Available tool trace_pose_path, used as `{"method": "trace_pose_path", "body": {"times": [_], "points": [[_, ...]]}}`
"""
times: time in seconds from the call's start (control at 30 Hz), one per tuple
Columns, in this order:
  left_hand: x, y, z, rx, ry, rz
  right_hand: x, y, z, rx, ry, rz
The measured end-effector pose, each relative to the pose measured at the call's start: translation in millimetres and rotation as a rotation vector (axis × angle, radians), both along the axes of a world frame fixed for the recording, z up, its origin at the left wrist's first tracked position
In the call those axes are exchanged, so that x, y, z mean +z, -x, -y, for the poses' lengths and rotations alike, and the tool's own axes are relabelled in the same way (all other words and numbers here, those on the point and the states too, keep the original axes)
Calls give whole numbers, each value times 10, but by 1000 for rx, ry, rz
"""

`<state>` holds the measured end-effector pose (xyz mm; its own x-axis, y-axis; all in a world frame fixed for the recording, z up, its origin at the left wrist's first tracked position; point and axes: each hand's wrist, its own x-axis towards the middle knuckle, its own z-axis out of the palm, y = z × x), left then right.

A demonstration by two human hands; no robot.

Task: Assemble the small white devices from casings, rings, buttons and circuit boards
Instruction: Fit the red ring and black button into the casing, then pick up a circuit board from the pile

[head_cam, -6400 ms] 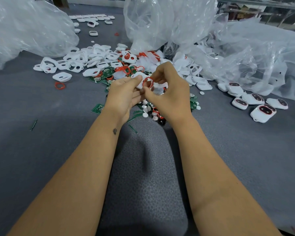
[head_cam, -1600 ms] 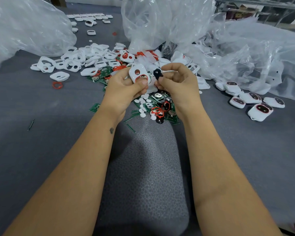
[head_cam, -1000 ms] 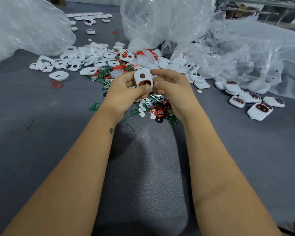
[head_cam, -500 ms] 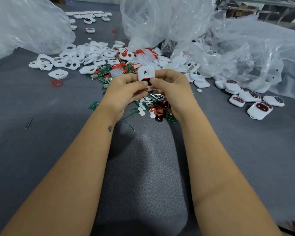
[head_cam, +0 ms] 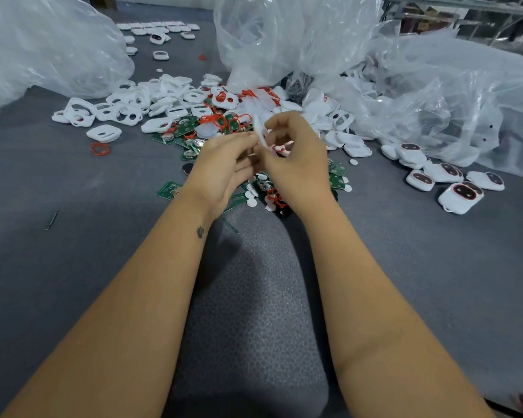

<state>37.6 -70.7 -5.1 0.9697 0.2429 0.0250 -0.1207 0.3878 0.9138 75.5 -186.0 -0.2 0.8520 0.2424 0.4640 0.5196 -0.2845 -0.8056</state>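
Both hands (head_cam: 266, 158) blurred, pinching white casing (head_cam: 260, 132) edge-on, grip detail unclear

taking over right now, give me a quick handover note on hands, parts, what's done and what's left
Left hand and right hand together hold one white casing, seen edge-on, above the parts pile; motion blur hides its state.
Parts: loose casings, red rings, green circuit boards and white buttons on the grey mat.
Done: a cluster of assembled devices at the right.
Left: finish the held casing, then work through the pile.
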Motion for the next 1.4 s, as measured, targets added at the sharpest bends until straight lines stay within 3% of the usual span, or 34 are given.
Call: {"method": "trace_pose_path", "body": {"times": [0.07,0.17,0.3,0.37,0.43,0.57,0.7,0.87,0.97,1.4], "points": [[-8,-1,8,23,-9,-2,-15,31,-27,24,124,67],[-8,-5,-26,132,35,-47,-13,67,-45,85,131,52],[18,-7,-84,218,144,-42,85,105,-30,106,-178,-112],[34,-9,-92,242,150,-57,141,65,34,5,-356,-152],[47,-3,-98,261,131,-64,159,-4,129,-131,-404,-182],[73,7,-98,340,82,-57,114,-158,306,-291,-61,-204],[81,17,-121,414,60,-59,111,-121,296,-141,305,-149],[86,17,-129,445,59,-57,82,-13,86,42,603,94],[74,13,-118,446,26,-54,11,13,-15,46,821,242],[36,-13,-62,422,-102,-54,-48,66,-160,-41,839,359]]}}
